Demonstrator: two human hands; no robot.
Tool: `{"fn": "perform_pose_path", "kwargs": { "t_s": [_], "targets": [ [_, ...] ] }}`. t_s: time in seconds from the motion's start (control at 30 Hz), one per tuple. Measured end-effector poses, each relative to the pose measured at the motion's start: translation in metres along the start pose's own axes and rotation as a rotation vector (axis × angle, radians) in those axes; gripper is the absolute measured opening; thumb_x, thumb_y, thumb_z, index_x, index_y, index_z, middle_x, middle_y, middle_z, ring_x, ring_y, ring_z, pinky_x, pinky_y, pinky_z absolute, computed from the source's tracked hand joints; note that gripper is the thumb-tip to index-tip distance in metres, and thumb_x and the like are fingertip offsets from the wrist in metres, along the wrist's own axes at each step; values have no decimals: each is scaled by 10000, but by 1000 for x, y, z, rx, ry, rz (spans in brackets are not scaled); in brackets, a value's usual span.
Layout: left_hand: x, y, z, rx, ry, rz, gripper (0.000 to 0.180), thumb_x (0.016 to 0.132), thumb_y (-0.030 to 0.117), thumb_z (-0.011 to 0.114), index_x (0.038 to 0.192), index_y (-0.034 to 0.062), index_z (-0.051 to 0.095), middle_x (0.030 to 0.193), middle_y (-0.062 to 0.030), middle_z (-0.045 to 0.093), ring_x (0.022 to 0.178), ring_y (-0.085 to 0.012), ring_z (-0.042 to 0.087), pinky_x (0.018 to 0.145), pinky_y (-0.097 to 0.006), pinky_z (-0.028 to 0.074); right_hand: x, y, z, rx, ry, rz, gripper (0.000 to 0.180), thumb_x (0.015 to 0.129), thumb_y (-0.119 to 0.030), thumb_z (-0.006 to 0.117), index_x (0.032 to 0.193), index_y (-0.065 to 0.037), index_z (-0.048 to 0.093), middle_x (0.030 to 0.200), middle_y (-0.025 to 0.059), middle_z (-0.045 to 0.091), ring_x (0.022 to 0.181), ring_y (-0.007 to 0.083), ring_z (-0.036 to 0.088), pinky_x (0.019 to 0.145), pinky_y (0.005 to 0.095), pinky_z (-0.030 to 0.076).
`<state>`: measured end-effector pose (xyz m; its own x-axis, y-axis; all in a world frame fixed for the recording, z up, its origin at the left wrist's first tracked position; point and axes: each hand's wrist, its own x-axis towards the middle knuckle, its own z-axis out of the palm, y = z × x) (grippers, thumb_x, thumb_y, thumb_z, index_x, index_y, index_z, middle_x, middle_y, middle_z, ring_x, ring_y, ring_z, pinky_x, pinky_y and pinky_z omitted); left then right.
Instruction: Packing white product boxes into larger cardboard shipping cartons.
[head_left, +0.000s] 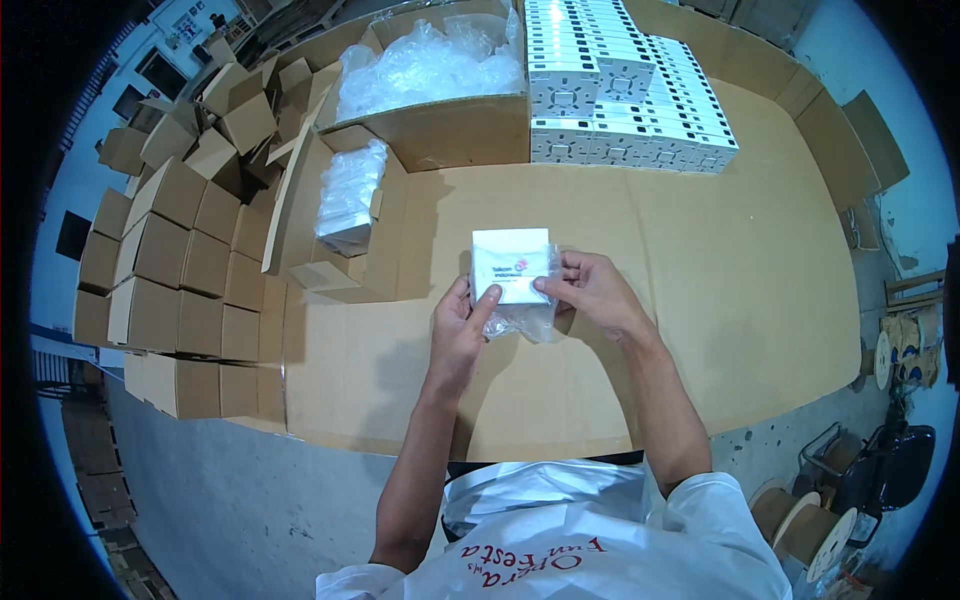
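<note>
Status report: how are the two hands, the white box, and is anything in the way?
Left hand and right hand gripping white box. Clear plastic at its lower edge. Small open carton to the left, not blocking.

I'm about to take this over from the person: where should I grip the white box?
Grip the white box by its far end, probably, coming from opposite the person: that squared end juts clear of the left hand and right hand, while crumpled clear wrap lies at the near end.

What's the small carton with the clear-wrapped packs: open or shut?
Open: the small carton has flaps spread outward, and the clear-wrapped packs show inside it from above.
</note>
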<state>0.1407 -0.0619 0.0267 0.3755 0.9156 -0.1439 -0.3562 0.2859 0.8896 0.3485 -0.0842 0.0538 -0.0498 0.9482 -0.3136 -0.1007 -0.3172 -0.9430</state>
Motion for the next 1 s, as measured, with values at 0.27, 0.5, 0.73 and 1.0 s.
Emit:
{"fn": "perform_pose_path", "kwargs": {
  "t_s": [0.27, 0.5, 0.73, 1.0],
  "targets": [
    [11, 2, 0, 152, 6, 49, 345, 998, 94, 625, 1300, -37, 521, 1189, -114, 669, 1094, -153, 640, 951, -309, 514, 2, 5, 3, 26, 68, -205, 248, 930, -122, 723, 1122, 26, 674, 997, 58, 711, 906, 104, 651, 807, 274, 534],
    [13, 1, 3, 128, 64, 51, 302, 1003, 103, 621, 1265, -28, 546, 1162, -101, 671, 1075, -140, 637, 944, -300, 513, 2, 4, 5, 3, 78, -223, 235, 941, -148, 715, 1098, 22, 677, 963, 48, 709, 891, 105, 655, 785, 284, 538],
    [15, 3, 7, 119, 72, 53, 262, 1004, 138, 631, 1220, -3, 588, 1108, -77, 678, 1009, -122, 638, 895, -291, 521, 4, 11, 2, 14, 104, -257, 224, 954, -182, 704, 1049, 20, 714, 864, 32, 701, 797, 90, 632, 696, 270, 522],
    [12, 12, -1, 24, 8, 25, 212, 1004, 86, 609, 1185, -24, 615, 1106, -101, 693, 1013, -152, 664, 913, -302, 527, -7, 0, 2, 6, 110, -225, 202, 962, -178, 686, 1035, -3, 756, 848, 24, 710, 751, 72, 601, 620, 245, 489]
  ]
}}
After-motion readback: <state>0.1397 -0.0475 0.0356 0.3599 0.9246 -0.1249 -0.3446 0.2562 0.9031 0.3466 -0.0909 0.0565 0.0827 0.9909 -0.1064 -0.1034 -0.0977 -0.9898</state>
